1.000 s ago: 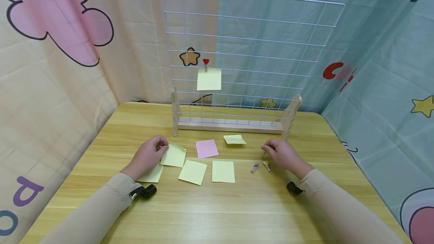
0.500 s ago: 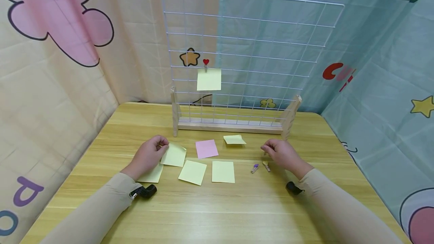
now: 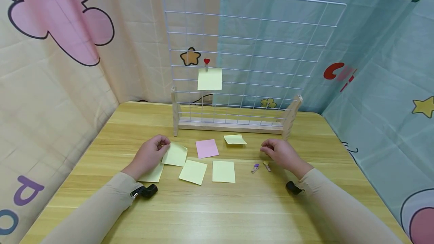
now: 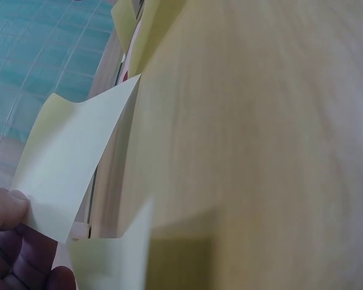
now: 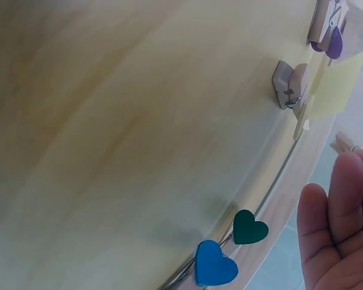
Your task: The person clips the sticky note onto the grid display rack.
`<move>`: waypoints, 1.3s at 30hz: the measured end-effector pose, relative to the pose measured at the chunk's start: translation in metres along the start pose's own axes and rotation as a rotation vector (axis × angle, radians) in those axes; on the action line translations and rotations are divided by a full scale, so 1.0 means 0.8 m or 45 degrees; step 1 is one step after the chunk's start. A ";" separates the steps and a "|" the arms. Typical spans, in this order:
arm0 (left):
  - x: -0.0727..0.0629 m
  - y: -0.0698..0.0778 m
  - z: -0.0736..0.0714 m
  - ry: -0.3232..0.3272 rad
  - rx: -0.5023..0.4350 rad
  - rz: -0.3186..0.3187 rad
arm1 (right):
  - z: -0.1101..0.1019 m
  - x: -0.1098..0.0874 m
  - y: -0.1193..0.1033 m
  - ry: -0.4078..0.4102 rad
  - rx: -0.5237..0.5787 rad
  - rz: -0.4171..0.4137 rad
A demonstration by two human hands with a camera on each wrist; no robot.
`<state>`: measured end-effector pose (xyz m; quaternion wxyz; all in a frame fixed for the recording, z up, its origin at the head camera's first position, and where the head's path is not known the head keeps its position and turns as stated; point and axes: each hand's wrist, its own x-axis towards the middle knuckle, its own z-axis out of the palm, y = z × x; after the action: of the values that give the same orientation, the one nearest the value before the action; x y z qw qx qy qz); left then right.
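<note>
My left hand (image 3: 149, 153) pinches a pale yellow sticky note (image 3: 175, 154) at its edge. In the left wrist view the thumb presses on that sticky note (image 4: 78, 154), which is tilted up off the table, above another yellow note (image 4: 112, 260). My right hand (image 3: 283, 155) is low over the table at the right, its fingers curled. A small wooden clothespin (image 5: 343, 143) shows at its fingertips in the right wrist view; the thumb is out of sight there. Two clothespins, one with a purple heart (image 3: 255, 168) and one yellowish (image 3: 266, 166), lie close by.
A white wire grid (image 3: 244, 52) on a wooden stand (image 3: 230, 126) bears one yellow note (image 3: 210, 79), clipped by a red-heart clothespin (image 3: 207, 62). Several yellow notes and a pink one (image 3: 207, 148) lie before it. Blue (image 5: 215, 264) and green (image 5: 250, 228) heart clips lie near the right hand.
</note>
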<state>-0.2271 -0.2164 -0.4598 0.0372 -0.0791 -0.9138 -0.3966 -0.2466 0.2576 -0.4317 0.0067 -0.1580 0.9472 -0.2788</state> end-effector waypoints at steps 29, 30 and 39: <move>-0.004 0.006 0.000 0.012 -0.041 0.021 | 0.010 -0.003 -0.007 0.035 -0.063 -0.162; -0.004 0.006 0.000 0.015 -0.041 0.020 | 0.011 -0.003 -0.007 0.035 -0.072 -0.163; -0.005 -0.003 0.007 0.023 -0.065 0.026 | 0.017 -0.003 -0.005 0.025 -0.081 -0.165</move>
<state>-0.2234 -0.2140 -0.4658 0.0475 -0.0859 -0.9021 -0.4202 -0.2416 0.2485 -0.4411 -0.0257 -0.2162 0.9435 -0.2498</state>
